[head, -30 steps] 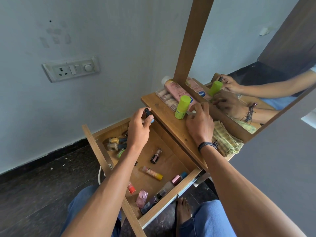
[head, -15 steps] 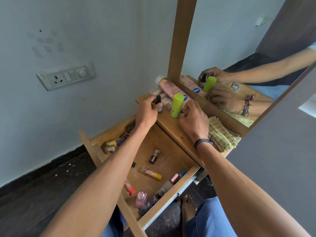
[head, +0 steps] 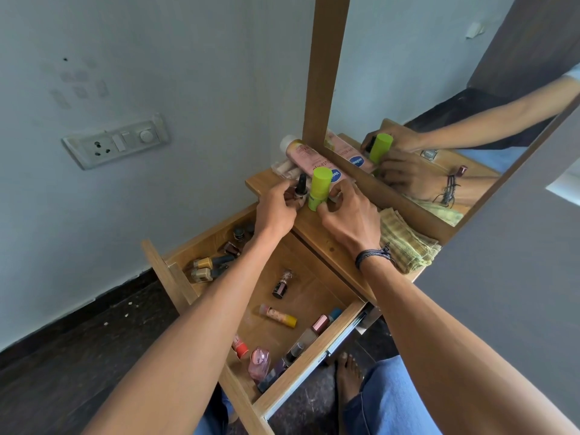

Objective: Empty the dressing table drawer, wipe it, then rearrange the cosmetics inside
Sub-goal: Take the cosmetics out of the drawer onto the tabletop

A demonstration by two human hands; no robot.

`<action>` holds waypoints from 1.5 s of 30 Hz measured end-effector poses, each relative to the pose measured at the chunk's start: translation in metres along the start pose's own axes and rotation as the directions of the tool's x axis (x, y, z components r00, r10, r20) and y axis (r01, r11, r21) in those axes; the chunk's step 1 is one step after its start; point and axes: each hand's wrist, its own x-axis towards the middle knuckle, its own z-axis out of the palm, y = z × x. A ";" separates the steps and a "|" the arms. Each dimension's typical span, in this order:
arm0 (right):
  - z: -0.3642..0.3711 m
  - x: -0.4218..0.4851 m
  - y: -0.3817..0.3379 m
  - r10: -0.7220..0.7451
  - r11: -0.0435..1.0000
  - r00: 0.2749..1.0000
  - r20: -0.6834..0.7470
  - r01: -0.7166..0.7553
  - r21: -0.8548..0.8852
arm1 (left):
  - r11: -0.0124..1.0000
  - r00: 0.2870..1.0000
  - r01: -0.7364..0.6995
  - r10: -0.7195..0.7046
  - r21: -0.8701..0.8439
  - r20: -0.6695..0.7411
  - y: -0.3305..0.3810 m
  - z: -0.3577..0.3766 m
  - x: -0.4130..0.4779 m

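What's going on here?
A person is emptying the open drawer onto the dressing table top. The left hand pinches a small dark nail polish bottle, upright on the top. The right hand grips the base of the lime-green container beside it. A pink lotion bottle lies behind them. Several cosmetics remain in the drawer, and the folded cloth lies untouched, so wiping has not begun.

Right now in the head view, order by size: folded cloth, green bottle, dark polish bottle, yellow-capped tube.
1. folded cloth
2. green bottle
3. yellow-capped tube and dark polish bottle: unranked, tube nearer camera.
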 end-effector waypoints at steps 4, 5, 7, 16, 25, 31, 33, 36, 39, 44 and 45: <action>0.000 0.000 0.000 -0.016 1.000 1.000 0.011 0.016 -0.014 | 1.000 1.000 -0.018 0.018 -0.004 0.017 -0.002 -0.002 0.000; 0.000 0.000 -0.001 -0.020 1.000 1.000 0.015 0.021 -0.020 | 1.000 1.000 -0.021 0.021 -0.007 0.019 -0.002 -0.002 -0.001; 0.000 0.000 -0.001 -0.025 0.999 1.000 0.016 0.026 -0.027 | 1.000 1.000 -0.015 0.015 -0.014 0.021 -0.003 -0.003 -0.001; -0.001 0.001 -0.002 0.007 0.999 1.000 0.025 -0.006 -0.044 | 1.000 0.997 0.003 -0.006 -0.031 -0.078 -0.007 -0.012 -0.019; 0.002 0.003 -0.001 0.003 0.997 0.999 0.033 0.000 -0.081 | 0.986 0.972 0.152 -0.163 -0.074 -0.172 -0.016 -0.049 -0.072; 0.001 0.000 -0.003 -0.026 0.996 0.999 0.024 0.028 -0.080 | 0.945 0.972 0.169 -0.206 0.279 0.110 -0.036 -0.045 -0.109; 0.001 -0.002 -0.004 -0.044 0.995 0.999 0.020 0.045 -0.085 | 0.890 0.939 0.122 -0.247 0.440 0.238 -0.036 -0.034 -0.118; 0.000 -0.005 -0.006 -0.069 0.995 0.998 0.000 0.069 -0.070 | 0.843 0.898 0.074 -0.288 0.532 0.332 -0.037 -0.021 -0.126; -0.001 -0.007 -0.007 -0.093 0.994 0.996 -0.017 0.092 -0.058 | 0.810 0.893 0.038 -0.291 0.585 0.343 -0.038 -0.020 -0.128; -0.002 -0.008 -0.007 -0.124 0.990 0.992 -0.011 0.123 -0.067 | 0.782 0.885 0.035 -0.314 0.623 0.345 -0.031 -0.023 -0.127; -0.002 -0.008 -0.007 -0.130 0.989 0.991 -0.009 0.129 -0.069 | 0.784 0.886 0.034 -0.311 0.620 0.343 -0.030 -0.022 -0.127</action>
